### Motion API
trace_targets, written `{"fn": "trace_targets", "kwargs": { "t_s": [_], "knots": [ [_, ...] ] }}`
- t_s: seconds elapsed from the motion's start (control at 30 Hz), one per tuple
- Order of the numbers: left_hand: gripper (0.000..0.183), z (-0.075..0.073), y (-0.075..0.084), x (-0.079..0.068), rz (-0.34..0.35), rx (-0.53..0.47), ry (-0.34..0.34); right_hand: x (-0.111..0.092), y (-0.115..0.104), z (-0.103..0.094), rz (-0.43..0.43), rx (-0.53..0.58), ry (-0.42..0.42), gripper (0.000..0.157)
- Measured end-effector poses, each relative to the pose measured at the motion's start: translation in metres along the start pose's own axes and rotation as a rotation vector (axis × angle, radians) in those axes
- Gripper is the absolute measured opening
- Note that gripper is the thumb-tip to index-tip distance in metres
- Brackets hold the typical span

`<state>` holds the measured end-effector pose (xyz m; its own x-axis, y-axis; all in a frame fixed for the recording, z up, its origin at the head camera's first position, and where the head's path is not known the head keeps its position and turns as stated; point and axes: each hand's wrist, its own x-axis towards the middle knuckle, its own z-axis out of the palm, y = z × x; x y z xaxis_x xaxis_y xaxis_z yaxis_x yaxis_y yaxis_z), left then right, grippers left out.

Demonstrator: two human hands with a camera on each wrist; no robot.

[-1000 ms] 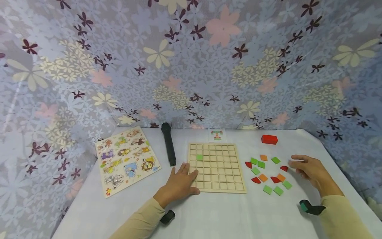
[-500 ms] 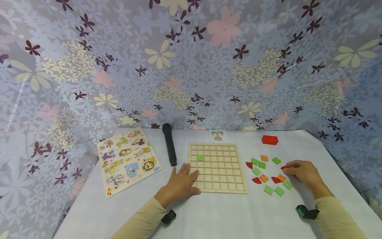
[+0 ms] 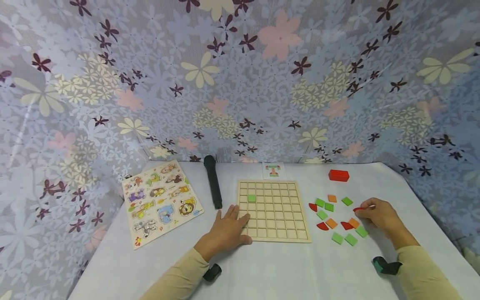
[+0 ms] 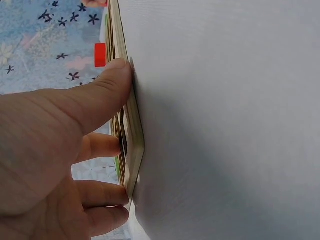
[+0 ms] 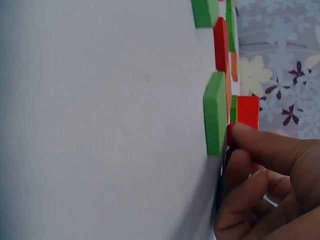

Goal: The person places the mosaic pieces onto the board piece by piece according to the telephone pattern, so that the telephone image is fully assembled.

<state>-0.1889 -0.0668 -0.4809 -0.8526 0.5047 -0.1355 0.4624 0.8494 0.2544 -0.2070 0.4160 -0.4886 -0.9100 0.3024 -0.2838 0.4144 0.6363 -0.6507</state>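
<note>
The left hand (image 3: 226, 231) rests, fingers spread, on the near left corner of a wooden grid board (image 3: 276, 214). Its thumb lies against the board's front edge (image 4: 134, 135) in the left wrist view. One green square tile (image 3: 251, 198) sits in a cell near the board's upper left. Over to the right, the right hand (image 3: 382, 216) pinches a red quarter-round tile (image 3: 358, 208) between thumb and finger. In the right wrist view, fingers partly hide that tile, and a green tile (image 5: 216, 112) lies just beside it.
Several loose green, orange and red tiles (image 3: 337, 238) lie between board and right hand. Behind them stands a red block (image 3: 339, 175). A pattern card (image 3: 273, 170) lies behind the board. Leftward are a black microphone-shaped object (image 3: 213, 183) and an animal puzzle board (image 3: 161, 204).
The right hand has moved left and taken the red quarter-round tile between its fingertips, now slightly tilted. The left hand has stayed on the board.
</note>
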Motion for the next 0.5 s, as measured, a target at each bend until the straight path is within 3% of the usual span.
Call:
{"fn": "trace_targets", "kwargs": {
  "t_s": [0.17,0.4,0.5],
  "knots": [
    [0.079,0.002,0.000,0.002,-0.004,0.010,0.001,0.000,0.003,-0.009,0.028,0.187,-0.062,0.038],
    [0.079,0.001,0.000,0.001,-0.012,0.021,-0.001,0.000,-0.014,-0.020,0.008,0.710,-0.228,0.012],
    [0.079,0.000,0.001,0.000,-0.013,0.020,-0.001,-0.001,-0.026,-0.018,-0.012,0.839,-0.233,0.011]
  ]
}}
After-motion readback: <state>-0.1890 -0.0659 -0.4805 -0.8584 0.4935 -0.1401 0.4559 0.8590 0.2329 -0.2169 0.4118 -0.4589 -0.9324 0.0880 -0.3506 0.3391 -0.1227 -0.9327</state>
